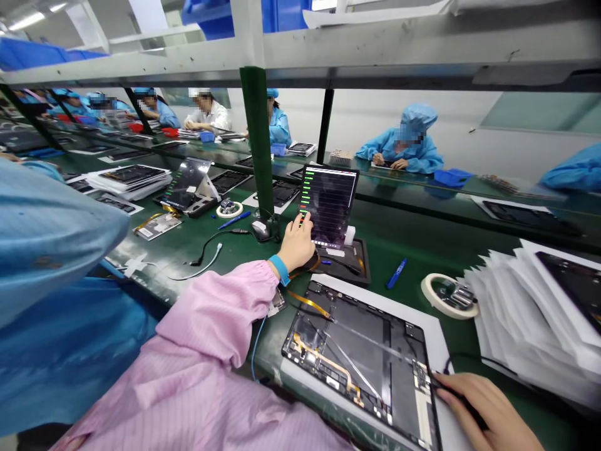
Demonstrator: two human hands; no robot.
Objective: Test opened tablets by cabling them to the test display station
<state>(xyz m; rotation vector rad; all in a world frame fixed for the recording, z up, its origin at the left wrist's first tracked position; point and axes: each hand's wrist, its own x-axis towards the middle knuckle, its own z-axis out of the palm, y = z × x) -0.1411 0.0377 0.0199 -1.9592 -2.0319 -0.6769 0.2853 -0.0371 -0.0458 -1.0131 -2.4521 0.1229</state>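
- Long green workbench top (422, 241), under and around both hands.
- Thick fanned stack of white paper sheets (521, 313) with a black panel on top, beyond the right hand.
- Flat black rectangular tablet housing (361, 344), its inside showing with orange and silver ribbon strips; it lies on a white sheet (429, 322) just left of the right hand, nearer the body than the left hand.
- Upright black glass screen (331, 207), tilted slightly, with rows of green text and one red row down its left side, directly at the left hand's fingertips.
- Right hand (488, 407), narrow, thumb and fingers pinching a thin black cable beside the housing's right edge.
- Left hand (298, 244), fingers extended and slightly bent, holding nothing, fingertips at the lower left of the screen; a blue band (280, 269) circles its wrist.
- Cream ring of tape (428, 291) with small silver metal parts (457, 293) inside, beyond the right hand.
- Dark computer mouse (261, 228), left of the left hand.
- Slim blue pen (397, 274), right of the left hand.
- Thin black cable (464, 401), within the right hand's pinch.
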